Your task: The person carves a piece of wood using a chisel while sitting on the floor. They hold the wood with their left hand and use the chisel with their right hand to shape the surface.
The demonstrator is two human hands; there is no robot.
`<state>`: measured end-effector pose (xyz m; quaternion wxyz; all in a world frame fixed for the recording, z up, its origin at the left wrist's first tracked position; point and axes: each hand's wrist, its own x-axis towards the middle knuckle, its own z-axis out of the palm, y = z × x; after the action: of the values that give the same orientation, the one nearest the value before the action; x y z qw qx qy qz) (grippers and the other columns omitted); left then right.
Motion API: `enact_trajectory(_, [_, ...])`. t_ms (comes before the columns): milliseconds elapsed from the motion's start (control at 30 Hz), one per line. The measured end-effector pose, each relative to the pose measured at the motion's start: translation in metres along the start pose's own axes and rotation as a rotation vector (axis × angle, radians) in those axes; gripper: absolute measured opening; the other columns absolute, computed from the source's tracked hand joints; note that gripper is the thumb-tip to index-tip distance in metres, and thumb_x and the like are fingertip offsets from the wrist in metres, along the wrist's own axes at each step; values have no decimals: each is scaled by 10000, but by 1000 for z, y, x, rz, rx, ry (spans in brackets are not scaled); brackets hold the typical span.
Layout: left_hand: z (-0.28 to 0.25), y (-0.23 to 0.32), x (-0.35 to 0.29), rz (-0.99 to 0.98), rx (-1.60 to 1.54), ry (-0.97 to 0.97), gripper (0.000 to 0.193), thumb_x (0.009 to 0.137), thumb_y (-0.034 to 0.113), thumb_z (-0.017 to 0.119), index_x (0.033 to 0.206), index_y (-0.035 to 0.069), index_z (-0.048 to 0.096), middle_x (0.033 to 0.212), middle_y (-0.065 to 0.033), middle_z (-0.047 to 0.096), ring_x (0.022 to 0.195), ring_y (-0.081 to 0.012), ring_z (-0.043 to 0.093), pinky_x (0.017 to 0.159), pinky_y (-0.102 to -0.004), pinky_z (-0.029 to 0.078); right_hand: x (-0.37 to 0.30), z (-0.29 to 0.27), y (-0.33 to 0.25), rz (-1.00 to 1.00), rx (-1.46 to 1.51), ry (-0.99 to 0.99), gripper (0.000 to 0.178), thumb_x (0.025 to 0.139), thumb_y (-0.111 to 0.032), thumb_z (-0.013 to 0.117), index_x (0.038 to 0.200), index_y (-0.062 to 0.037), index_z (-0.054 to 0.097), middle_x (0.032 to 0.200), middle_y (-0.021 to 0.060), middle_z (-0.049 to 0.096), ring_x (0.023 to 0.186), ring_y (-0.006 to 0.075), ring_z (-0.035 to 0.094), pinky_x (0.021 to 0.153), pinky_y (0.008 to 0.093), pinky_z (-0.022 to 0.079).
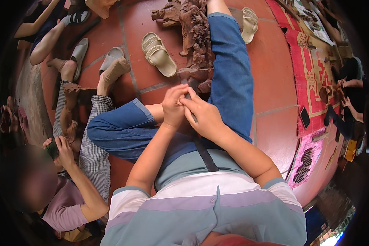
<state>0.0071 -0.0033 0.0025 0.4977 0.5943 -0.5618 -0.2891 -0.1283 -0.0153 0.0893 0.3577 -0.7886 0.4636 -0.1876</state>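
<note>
My right hand is closed around a slim dark grey tool, which shows between its fingers and again below the palm. Pressed against it from the left is my left hand, its fingers curled together; what lies inside them is hidden. Just beyond both hands is a brown wood carving with figures and leafy shapes in deep relief. Its near end comes close to my fingertips, but I cannot tell whether the tool's tip touches it. My legs in blue jeans lie around the carving's near end.
A beige sandal lies left of the carving, another sandal to its right. At the left a person in checked trousers sits close by with another carving. On the right are a red mat, a phone and a pink cloth with several dark tools.
</note>
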Motion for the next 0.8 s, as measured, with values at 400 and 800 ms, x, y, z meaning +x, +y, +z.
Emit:
enact_trajectory(400, [5,28,32,95,143,24,269,688,-31,671,951,24,670,1032,-133,681,1024,-344,617,870,-402,516,7,-12,16,-49,162,141,269,898,-144,570,1149,-75,639,1333,264,512,1001,397,629,822,397,531])
enact_trajectory(800, [11,10,28,204,262,-61,255,668,-25,677,916,36,690,1006,-114,690,989,-323,627,860,-402,517,-6,0,37,58,287,133,269,915,-184,541,1137,-88,658,1309,260,530,967,371,647,807,396,529])
